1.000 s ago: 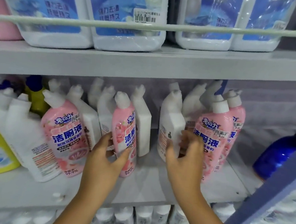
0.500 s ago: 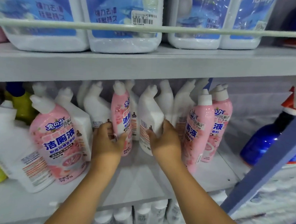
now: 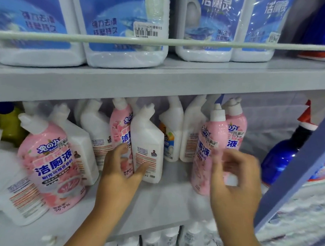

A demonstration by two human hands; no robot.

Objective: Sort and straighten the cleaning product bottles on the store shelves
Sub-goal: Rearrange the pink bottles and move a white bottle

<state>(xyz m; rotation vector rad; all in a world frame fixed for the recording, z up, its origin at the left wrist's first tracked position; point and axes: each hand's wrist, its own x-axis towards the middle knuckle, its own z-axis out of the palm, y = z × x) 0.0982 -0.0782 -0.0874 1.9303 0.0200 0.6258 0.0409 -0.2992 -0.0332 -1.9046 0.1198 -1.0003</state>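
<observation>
The left hand sits at the middle of the view, its grip spread across two neighbours on the middle shelf: fingers lie on the pink bottle at about eleven o'clock from the palm, while the thumb presses the label of the white angled-neck bottle at one o'clock. Nothing is lifted — both bottles stand on the shelf, leaning a little to the right.

The right hand is at three o'clock from the left, blurred by motion. Its fingers are loosely curled just in front of another pink bottle, and I cannot tell whether that grip touches or holds it. A second pink one stands behind at one o'clock, with two white bottles at ten o'clock from it.

The step in hand looks like squaring up the mixed pink and white pair. To do it well, steady each bottle low on its body and not by the neck, since the bent spouts crowd one another at the top. Turn labels to the front, then slide like beside like — pink toward pink, white toward white — keeping bases flat so nothing topples. The large pink bottle at nine o'clock tilts noticeably and will likely need the same care.
</observation>
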